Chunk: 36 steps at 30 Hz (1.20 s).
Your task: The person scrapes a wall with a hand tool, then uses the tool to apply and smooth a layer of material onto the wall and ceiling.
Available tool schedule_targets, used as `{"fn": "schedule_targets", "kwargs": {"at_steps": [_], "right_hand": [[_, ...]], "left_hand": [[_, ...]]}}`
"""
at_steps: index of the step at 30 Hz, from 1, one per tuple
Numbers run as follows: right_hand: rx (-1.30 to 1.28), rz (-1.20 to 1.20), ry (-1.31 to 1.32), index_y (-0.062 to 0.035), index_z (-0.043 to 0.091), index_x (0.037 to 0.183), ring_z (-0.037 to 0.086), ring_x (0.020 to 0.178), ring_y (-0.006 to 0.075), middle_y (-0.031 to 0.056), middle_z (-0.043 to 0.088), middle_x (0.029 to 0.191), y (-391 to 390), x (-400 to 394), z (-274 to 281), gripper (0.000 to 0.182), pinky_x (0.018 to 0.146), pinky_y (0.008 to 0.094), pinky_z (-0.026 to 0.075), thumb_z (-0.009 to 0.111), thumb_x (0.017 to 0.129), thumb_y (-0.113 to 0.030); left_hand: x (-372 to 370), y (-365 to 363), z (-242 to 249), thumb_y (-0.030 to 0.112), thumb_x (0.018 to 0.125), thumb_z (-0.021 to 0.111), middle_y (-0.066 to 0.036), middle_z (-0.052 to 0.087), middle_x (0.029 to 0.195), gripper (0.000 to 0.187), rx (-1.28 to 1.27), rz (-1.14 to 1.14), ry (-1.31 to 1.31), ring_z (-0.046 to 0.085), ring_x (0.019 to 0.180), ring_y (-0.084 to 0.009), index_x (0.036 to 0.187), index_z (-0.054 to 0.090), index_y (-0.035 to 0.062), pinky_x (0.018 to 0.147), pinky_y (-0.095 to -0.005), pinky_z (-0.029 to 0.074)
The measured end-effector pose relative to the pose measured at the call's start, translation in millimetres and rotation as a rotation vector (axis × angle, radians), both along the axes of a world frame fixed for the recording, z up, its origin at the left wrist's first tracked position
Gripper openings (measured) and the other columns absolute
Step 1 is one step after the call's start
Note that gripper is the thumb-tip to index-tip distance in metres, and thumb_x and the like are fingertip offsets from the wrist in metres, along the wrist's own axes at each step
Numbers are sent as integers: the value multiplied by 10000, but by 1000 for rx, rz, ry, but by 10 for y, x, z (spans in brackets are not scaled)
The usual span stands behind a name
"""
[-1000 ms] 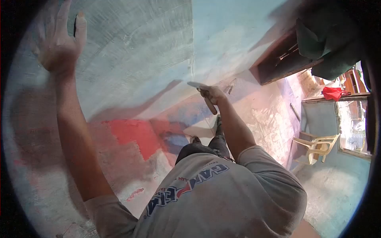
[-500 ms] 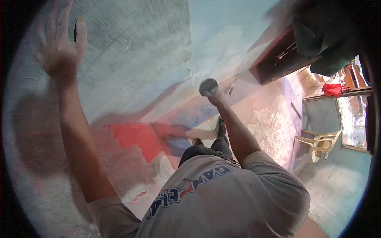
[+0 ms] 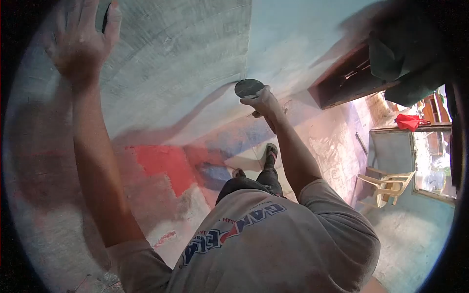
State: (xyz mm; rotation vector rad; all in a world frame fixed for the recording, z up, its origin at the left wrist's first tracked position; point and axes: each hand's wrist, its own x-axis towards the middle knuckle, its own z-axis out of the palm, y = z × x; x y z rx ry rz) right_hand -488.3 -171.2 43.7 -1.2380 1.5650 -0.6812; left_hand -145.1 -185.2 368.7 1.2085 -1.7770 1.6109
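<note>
My left hand (image 3: 83, 53) lies against the grey, scuffed wall (image 3: 176, 53) at the upper left, fingers stretched out and apart, with nothing in it. Their tips run past the top edge of the view. In my right hand (image 3: 266, 103) is a round, dark sanding pad (image 3: 248, 88). The fingers grip it from its near side, and its far edge is at the wall, close to the vertical line where grey meets pale blue. White dust coats both hands.
A red painted patch (image 3: 166, 168) marks the lower wall. To the right are a cream plastic chair (image 3: 388, 185), a window opening with a red cloth (image 3: 409, 122) on its ledge, and a dark wooden shelf (image 3: 337, 80) under a green cloth (image 3: 391, 63). My sandalled feet stand below.
My right hand has moved up and slightly left along the wall with the sanding pad, which now shows more of its flat face. My left hand stays flat; the view has shifted slightly.
</note>
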Motion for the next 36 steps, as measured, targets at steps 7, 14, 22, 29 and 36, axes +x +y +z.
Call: {"fn": "schedule_targets", "kwargs": {"at_steps": [7,14,22,29,36], "right_hand": [[-54,45,55,204,398,1234,739,832,319,302,692,1039,-80,65,-48,895,517,382,611,885,707,-331],[44,39,66,193,388,1256,735,868,321,290,695,1071,-232,53,-397,879,542,379,601,870,731,-322],[-88,5,-138,166,389,1292,715,983,303,258,703,1088,-33,44,-597,836,803,375,588,875,772,-273],[-216,-37,-106,121,424,1315,723,1018,301,221,718,1123,-48,142,-754,807,899,395,569,864,750,-253],[-131,-152,6,124,389,1291,719,1029,338,268,704,1133,-16,225,-790,845,884,416,573,884,734,-273]], "left_hand": [[-27,-66,3,94,797,698,-105,529,1540,651,-26,-7,12,475,1418,-374,1438,604,154,1169,-530,355],[34,-119,-22,105,766,700,-103,530,1539,685,-97,46,-42,442,1450,-363,1441,601,166,1196,-527,324],[56,-97,-6,117,794,659,-130,550,1511,653,-23,24,-5,456,1433,-379,1443,597,137,1193,-531,334],[-90,-97,8,80,811,623,-139,586,1473,602,-68,-115,-8,469,1427,-374,1413,615,84,1182,-525,348],[389,-260,-138,604,942,566,-90,715,1151,578,-24,145,-9,682,1000,-341,1262,695,141,882,-453,532]]}}
